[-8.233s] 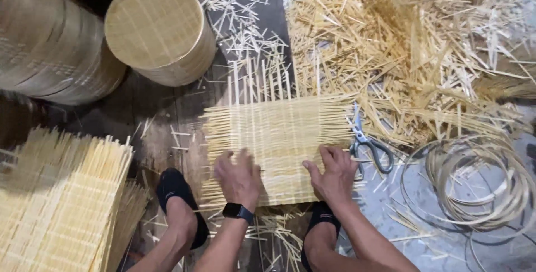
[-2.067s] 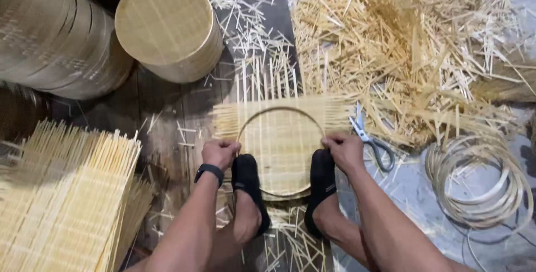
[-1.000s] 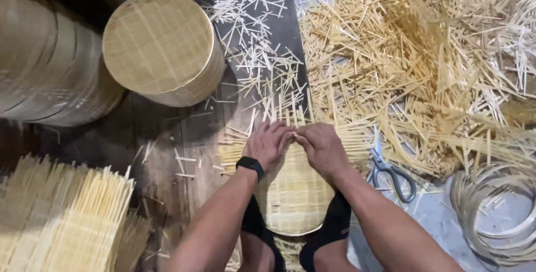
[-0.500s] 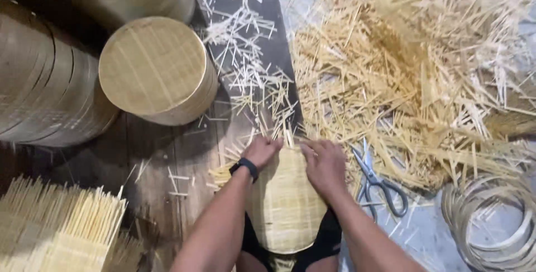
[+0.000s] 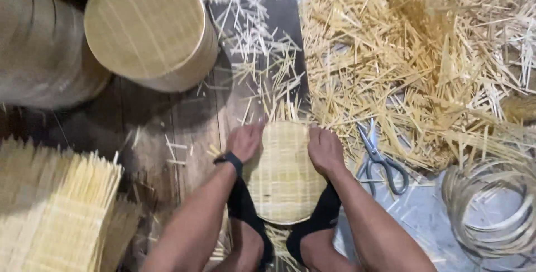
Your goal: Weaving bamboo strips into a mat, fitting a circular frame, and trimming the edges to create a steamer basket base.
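Bamboo mat x1, 2 hands, scissors x1

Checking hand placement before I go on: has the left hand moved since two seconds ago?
Yes. The left hand has gone from the mat's left side up to its top edge, farther from the feet.
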